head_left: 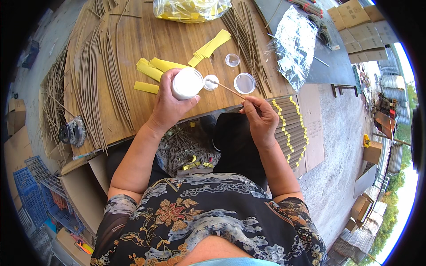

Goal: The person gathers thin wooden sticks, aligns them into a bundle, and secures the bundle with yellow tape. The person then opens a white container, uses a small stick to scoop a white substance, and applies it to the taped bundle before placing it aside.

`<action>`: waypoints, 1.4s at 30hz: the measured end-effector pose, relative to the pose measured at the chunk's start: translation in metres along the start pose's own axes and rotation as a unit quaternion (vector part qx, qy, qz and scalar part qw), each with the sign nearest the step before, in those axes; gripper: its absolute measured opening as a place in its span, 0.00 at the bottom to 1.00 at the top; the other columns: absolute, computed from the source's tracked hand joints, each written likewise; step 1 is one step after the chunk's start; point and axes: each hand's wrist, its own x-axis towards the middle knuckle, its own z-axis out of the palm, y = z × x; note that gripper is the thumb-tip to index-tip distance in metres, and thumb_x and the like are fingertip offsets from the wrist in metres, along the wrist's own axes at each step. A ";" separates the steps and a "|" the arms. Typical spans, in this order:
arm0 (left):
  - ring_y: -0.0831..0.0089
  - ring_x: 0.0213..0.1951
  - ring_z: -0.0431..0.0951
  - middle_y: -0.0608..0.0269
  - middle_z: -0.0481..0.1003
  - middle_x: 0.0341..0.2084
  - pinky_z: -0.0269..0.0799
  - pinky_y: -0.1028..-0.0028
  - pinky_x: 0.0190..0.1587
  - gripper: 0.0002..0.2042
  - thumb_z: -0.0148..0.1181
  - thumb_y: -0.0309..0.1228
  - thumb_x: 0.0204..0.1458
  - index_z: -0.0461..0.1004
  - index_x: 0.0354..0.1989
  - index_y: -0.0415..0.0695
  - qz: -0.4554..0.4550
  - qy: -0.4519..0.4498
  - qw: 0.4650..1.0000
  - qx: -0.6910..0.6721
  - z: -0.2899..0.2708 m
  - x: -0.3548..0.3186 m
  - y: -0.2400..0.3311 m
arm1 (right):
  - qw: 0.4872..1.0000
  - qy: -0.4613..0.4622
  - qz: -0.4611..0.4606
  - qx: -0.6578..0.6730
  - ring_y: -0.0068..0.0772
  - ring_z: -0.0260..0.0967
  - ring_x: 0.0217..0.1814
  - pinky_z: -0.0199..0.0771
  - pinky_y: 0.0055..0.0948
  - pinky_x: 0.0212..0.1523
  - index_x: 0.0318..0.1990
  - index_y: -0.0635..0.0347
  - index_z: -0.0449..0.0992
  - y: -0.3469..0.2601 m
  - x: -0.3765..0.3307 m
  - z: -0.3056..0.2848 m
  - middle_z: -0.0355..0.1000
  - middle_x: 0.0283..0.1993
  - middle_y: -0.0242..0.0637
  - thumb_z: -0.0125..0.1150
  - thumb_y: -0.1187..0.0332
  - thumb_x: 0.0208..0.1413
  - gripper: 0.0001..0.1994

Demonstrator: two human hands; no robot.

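We've got bare worktop in the middle, a clear lane running from the yellow bag at the far edge down toward the white jar. To the left, loose sticks crowd the wood all the way to the edge, so no flat passage there. Yellow strips lie just left of the jar, more strips beyond it. On the right, two clear lids sit near the jar's mouth, with a fan of sticks and a foil bag closing that side. The banded stick bundle blocks the near right corner. Between lids and near edge, a narrow bare strip stays open.
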 end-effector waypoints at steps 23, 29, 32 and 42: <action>0.66 0.47 0.65 0.56 0.62 0.44 0.62 0.70 0.50 0.33 0.66 0.24 0.35 0.53 0.50 0.42 0.060 0.000 0.995 0.083 0.001 -0.003 -0.004 | 0.993 -0.072 0.028 0.087 0.21 0.68 0.26 0.69 0.19 0.27 0.36 0.69 0.72 -0.062 0.003 -0.001 0.71 0.27 0.36 0.56 0.76 0.50 0.07; 0.63 0.46 0.66 0.55 0.62 0.42 0.63 0.69 0.49 0.33 0.66 0.21 0.33 0.53 0.49 0.43 0.130 -0.007 0.983 0.126 0.001 -0.002 -0.003 | 0.974 -0.094 -0.137 -0.152 0.17 0.65 0.23 0.65 0.18 0.25 0.31 0.65 0.75 -0.067 0.016 0.003 0.71 0.25 0.35 0.58 0.75 0.47 0.04; 0.62 0.46 0.66 0.54 0.62 0.42 0.63 0.69 0.49 0.34 0.66 0.20 0.32 0.53 0.49 0.43 0.139 -0.004 0.982 0.128 0.003 -0.002 -0.004 | 0.986 -0.132 0.022 -0.094 0.18 0.65 0.21 0.64 0.17 0.23 0.33 0.67 0.74 -0.068 0.017 0.006 0.71 0.23 0.34 0.56 0.74 0.49 0.06; 0.65 0.47 0.65 0.55 0.61 0.44 0.62 0.69 0.50 0.35 0.67 0.21 0.33 0.52 0.51 0.42 0.116 0.003 0.989 0.092 0.006 -0.004 -0.002 | 0.914 -0.111 0.278 0.273 0.20 0.65 0.19 0.69 0.19 0.20 0.32 0.68 0.71 -0.042 0.024 0.011 0.70 0.23 0.37 0.53 0.73 0.51 0.06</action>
